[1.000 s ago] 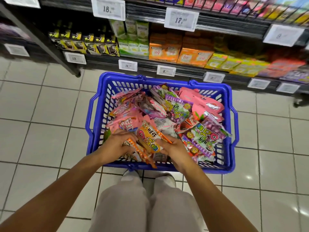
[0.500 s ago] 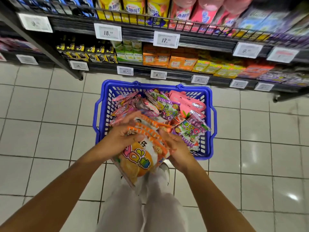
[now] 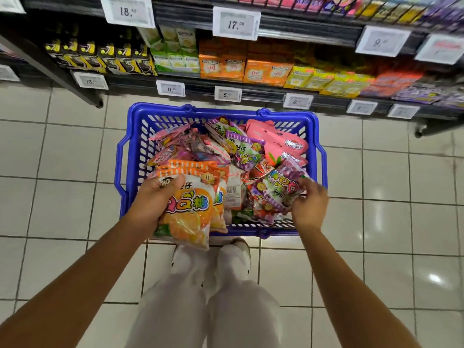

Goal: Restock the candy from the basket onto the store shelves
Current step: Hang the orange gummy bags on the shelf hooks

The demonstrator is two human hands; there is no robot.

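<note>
A blue plastic basket (image 3: 315,136) stands on the tiled floor before the shelves, heaped with candy bags in pink, purple, green and orange. My left hand (image 3: 153,199) grips a stack of orange candy bags (image 3: 193,209) over the basket's near left corner, thumb across the top bag. My right hand (image 3: 310,203) is at the near right side of the basket, its fingers curled at the edge of a purple candy bag (image 3: 276,189) lying on the heap. Whether it actually pinches the bag is blurred.
Dark store shelves (image 3: 263,92) run across the top, stocked with black-yellow, green, orange and yellow boxes behind white price tags (image 3: 234,23). A shelf foot (image 3: 99,104) stands left of the basket. My legs and white shoes (image 3: 241,252) are just behind the basket.
Both hands lifted the orange bags out of the heap. Now the left hand alone holds them, and the right hand has moved right to the purple bag.
</note>
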